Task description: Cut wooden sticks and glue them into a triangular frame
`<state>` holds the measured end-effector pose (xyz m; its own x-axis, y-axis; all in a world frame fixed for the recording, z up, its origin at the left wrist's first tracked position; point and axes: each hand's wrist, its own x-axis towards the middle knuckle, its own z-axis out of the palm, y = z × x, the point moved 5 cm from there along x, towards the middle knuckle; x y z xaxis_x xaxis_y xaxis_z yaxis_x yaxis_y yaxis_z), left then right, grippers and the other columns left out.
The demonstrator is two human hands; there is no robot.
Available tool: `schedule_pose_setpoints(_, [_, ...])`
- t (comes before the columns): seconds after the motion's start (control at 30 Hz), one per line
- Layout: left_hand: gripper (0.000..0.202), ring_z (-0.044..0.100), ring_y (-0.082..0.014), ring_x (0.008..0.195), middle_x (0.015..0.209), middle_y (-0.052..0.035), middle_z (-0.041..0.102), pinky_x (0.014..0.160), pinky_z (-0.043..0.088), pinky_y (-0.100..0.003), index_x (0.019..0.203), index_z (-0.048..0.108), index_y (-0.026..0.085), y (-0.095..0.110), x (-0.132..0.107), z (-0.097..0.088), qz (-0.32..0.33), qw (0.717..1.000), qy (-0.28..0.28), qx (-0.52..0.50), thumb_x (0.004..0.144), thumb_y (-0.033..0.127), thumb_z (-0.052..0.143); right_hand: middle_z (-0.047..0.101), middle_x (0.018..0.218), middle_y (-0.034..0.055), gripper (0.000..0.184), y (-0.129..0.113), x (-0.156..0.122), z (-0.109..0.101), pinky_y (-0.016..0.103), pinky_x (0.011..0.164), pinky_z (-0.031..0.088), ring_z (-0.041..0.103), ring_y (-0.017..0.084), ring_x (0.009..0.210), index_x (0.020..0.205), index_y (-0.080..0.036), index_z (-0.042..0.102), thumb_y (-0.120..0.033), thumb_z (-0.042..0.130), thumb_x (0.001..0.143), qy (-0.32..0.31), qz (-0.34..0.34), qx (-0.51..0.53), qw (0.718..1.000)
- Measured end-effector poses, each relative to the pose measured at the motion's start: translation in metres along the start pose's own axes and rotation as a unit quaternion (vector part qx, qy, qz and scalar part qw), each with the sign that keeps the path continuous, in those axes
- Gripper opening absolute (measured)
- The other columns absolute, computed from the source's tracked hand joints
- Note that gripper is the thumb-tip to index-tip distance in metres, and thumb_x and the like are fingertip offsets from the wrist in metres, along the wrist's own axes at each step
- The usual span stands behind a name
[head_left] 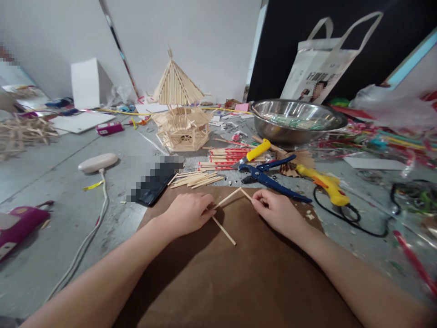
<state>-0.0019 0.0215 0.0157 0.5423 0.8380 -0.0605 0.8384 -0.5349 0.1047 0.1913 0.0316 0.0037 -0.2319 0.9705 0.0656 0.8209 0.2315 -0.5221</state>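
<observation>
The left hand (pixel 189 212) pinches a long stick (pixel 228 197) in its fingers; the stick slants far and right. The right hand (pixel 277 210) pinches a short stick (pixel 246 194). The stick tips meet between the hands.

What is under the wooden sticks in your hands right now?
A brown sheet lies under the wooden sticks, which the left hand and right hand pinch. Whatever the sheet covers cannot be seen, nor can the stick ends inside the hands.

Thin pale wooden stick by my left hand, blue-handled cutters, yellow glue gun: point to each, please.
Thin pale wooden stick (pixel 224 231): head view, its middle.
Blue-handled cutters (pixel 263 176): head view, lower handle near the pivot.
Yellow glue gun (pixel 328 187): head view, middle of its body.
</observation>
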Motion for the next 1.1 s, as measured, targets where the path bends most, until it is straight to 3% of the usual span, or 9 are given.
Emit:
schedule_pose_setpoints(0.23, [0.016,0.052,-0.0151,0.065,0.071,-0.0021,0.058,0.056,0.034,-0.024,0.074,0.053,0.020,-0.009,-0.009,-0.002,-0.014,0.999,-0.029,-0.007,0.073,0.030,0.041,0.060,0.065,-0.0006,0.015,0.002,-0.001,0.002,0.023,0.053,0.035,0.054,0.014,0.060,0.072,-0.021,0.049,-0.031,0.038,0.075,-0.005,0.001,-0.012,1.000])
schedule_pose_setpoints(0.43, [0.023,0.053,-0.0155,0.065,0.071,-0.0036,0.059,0.058,0.036,-0.025,0.075,0.055,0.019,-0.010,-0.007,0.002,-0.020,0.999,-0.045,0.005,0.077,0.028,0.034,0.060,0.064,-0.0008,0.015,0.000,-0.001,0.000,0.022,0.052,0.033,0.054,0.014,0.059,0.072,-0.021,0.049,-0.031,0.038,0.075,-0.009,0.006,-0.037,0.999])
schedule_pose_setpoints(0.77, [0.025,0.054,-0.0153,0.074,0.077,-0.0030,0.059,0.065,0.038,-0.026,0.077,0.053,0.019,-0.011,-0.001,-0.006,-0.036,0.999,0.010,0.033,0.081,0.029,0.031,0.061,0.063,-0.0014,0.018,0.003,0.001,-0.002,0.021,0.049,0.030,0.055,0.014,0.058,0.074,-0.021,0.051,-0.033,0.038,0.075,0.012,0.034,-0.071,0.997])
schedule_pose_setpoints(1.1, [0.023,0.053,-0.0170,0.076,0.078,-0.0031,0.058,0.064,0.039,-0.028,0.077,0.053,0.018,-0.012,0.008,0.002,-0.026,0.998,0.043,0.049,0.080,0.028,0.033,0.061,0.063,-0.0008,0.019,0.004,0.002,-0.002,0.021,0.047,0.028,0.054,0.013,0.055,0.074,-0.022,0.051,-0.035,0.037,0.075,0.007,0.066,-0.107,0.992])
